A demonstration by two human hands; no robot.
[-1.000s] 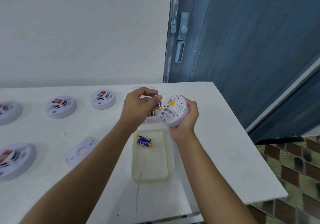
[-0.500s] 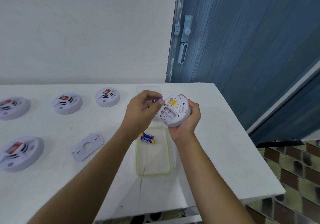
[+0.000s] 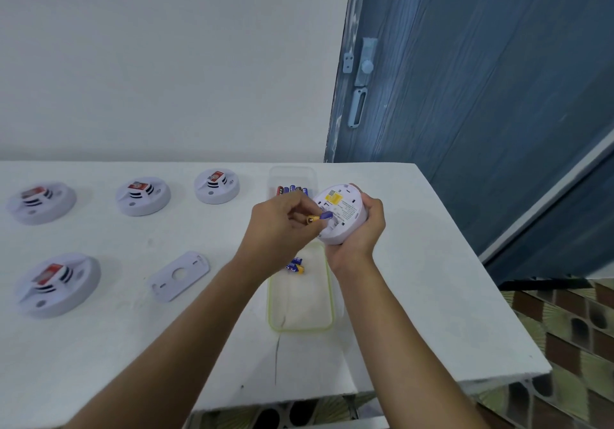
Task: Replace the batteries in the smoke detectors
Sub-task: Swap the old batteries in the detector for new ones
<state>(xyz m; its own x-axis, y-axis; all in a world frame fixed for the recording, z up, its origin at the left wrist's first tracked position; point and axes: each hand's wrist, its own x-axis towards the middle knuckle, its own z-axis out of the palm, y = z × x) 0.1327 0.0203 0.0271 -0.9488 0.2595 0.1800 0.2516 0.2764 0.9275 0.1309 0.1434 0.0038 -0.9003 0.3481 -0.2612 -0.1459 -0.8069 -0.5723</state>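
- The right hand (image 3: 362,229) held one smoke detector (image 3: 344,211) above the counter (image 3: 415,262), with its back side turned up. The fingers (image 3: 373,204) of this hand were curled around its rim.
- The left hand (image 3: 282,226) pinched a blue and gold battery (image 3: 319,217) between the thumb and the fingers. The blue end lay against the back of the held detector.
- Under the hands, a green-rimmed tray (image 3: 300,329) lay on the counter, with a pair of batteries (image 3: 295,266) at its far end.
- Behind the hands stood a clear box (image 3: 292,174) with a row of batteries (image 3: 292,190) inside.
- Four other detectors (image 3: 143,196) rested on the left part of the counter, and a flat mounting plate (image 3: 181,276) lay near them.
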